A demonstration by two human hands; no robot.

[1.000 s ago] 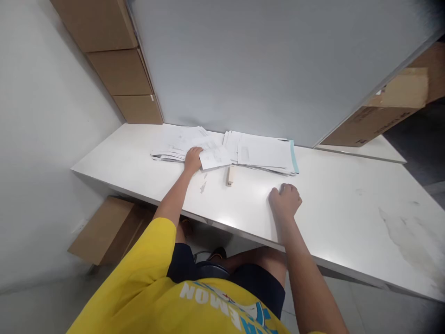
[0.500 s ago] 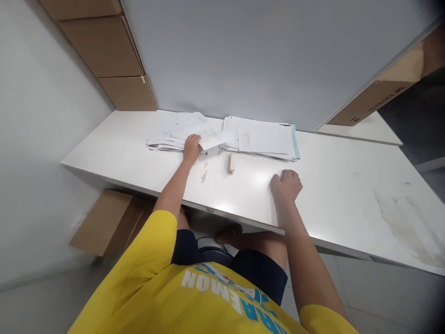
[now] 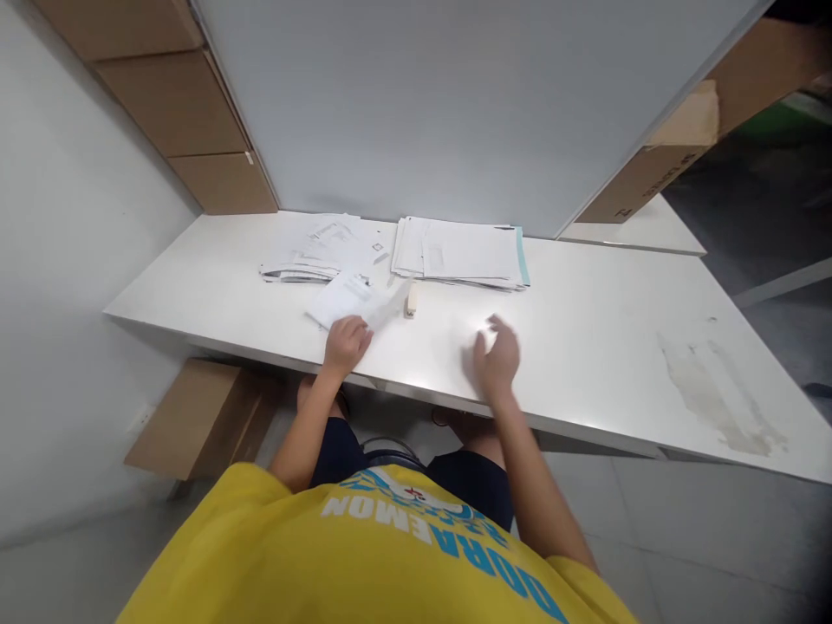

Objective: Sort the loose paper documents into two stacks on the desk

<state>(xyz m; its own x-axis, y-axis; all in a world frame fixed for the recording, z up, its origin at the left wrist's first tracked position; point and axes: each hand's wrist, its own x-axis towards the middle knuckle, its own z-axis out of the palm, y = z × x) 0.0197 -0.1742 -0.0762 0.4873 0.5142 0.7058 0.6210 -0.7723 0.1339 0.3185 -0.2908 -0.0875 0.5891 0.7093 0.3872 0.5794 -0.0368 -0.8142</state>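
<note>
The left hand (image 3: 347, 344) is pinching the near edge of some loose papers (image 3: 347, 297) in its fingers; the papers are lying toward the front of the table (image 3: 585, 338), their right side slanting up beside a small cream block (image 3: 411, 301). The right hand (image 3: 500, 354), blurred, is hovering empty, fingers half curling, thumb standing apart. Behind, a messy stack (image 3: 331, 243) and a neater stack (image 3: 471, 251) are resting near the grey panel (image 3: 416, 113).
</note>
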